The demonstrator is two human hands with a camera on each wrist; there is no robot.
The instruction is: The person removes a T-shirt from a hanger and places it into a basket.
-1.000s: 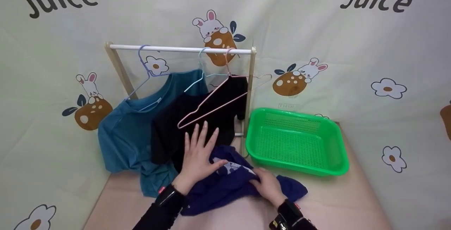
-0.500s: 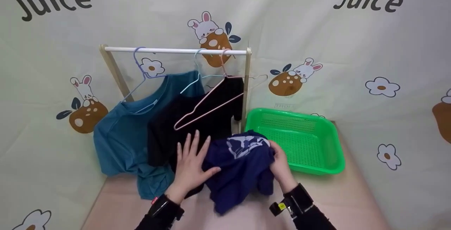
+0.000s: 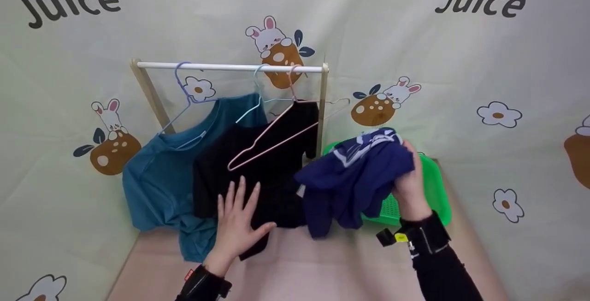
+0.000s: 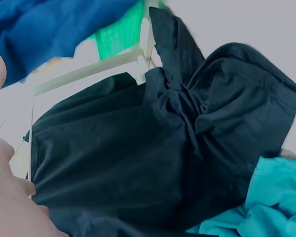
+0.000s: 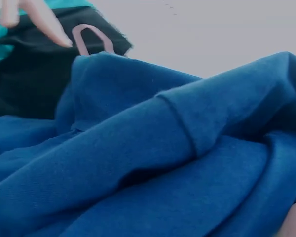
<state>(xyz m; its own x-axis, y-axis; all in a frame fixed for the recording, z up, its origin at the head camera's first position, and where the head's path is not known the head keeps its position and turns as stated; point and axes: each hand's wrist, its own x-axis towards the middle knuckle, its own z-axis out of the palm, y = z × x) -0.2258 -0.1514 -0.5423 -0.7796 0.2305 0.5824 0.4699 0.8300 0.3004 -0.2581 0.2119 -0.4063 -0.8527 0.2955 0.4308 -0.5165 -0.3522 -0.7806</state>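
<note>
My right hand (image 3: 409, 183) grips a bunched navy shirt (image 3: 355, 176) with a white print and holds it up, overlapping the green basket (image 3: 435, 190) in the head view. The shirt's folds fill most of the right wrist view. My left hand (image 3: 237, 227) has its fingers spread over the front of a black shirt (image 3: 272, 199), which hangs on the rack. A pink hanger (image 3: 272, 146) with no garment on it hangs in front of the black shirt. In the left wrist view, the black shirt (image 4: 118, 153) lies beside my thumb and fingers.
A small rack with a white rod (image 3: 221, 66) stands at the back left. On it a purple hanger (image 3: 182, 107) bears a teal shirt (image 3: 161, 181), and a light blue hanger (image 3: 260, 93) is beside it. Patterned cloth walls (image 3: 392, 38) close in the pink tabletop (image 3: 322, 273).
My right hand has gathered the navy shirt off the tabletop and carried it up and right, over the basket. My left hand has come off the navy shirt and moved slightly left.
</note>
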